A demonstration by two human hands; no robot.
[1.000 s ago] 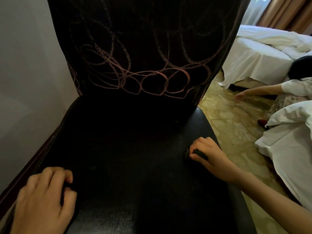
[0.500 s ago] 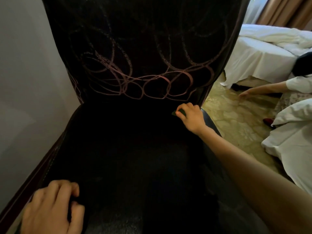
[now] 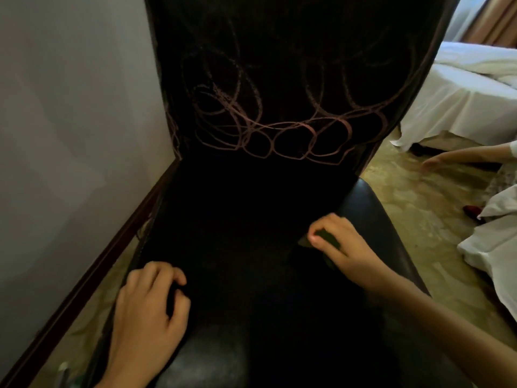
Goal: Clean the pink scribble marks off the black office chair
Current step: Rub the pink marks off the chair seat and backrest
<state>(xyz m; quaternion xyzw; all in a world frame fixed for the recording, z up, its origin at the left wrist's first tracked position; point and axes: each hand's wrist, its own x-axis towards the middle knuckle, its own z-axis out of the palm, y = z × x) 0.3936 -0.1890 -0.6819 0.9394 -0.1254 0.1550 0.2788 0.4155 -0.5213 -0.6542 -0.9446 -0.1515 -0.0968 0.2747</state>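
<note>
The black office chair (image 3: 251, 289) fills the view, seat toward me, backrest upright at the top. Pink scribble marks (image 3: 279, 133) loop across the lower backrest, fainter ones higher up. My right hand (image 3: 344, 250) rests on the right middle of the seat and grips a small dark green pad (image 3: 326, 238) between thumb and fingers. My left hand (image 3: 148, 312) lies on the seat's front left edge with its fingers curled over the rim.
A grey wall (image 3: 70, 135) with a dark skirting board runs along the left. A white-sheeted bed (image 3: 461, 99) stands at the right rear. Another person's arm (image 3: 461, 156) reaches over the patterned floor, with white bedding (image 3: 498, 242) lying at the right.
My right hand, still holding the pad, has come back from the base of the backrest to the middle right of the seat. The view has shifted left, and my left hand sits further right.
</note>
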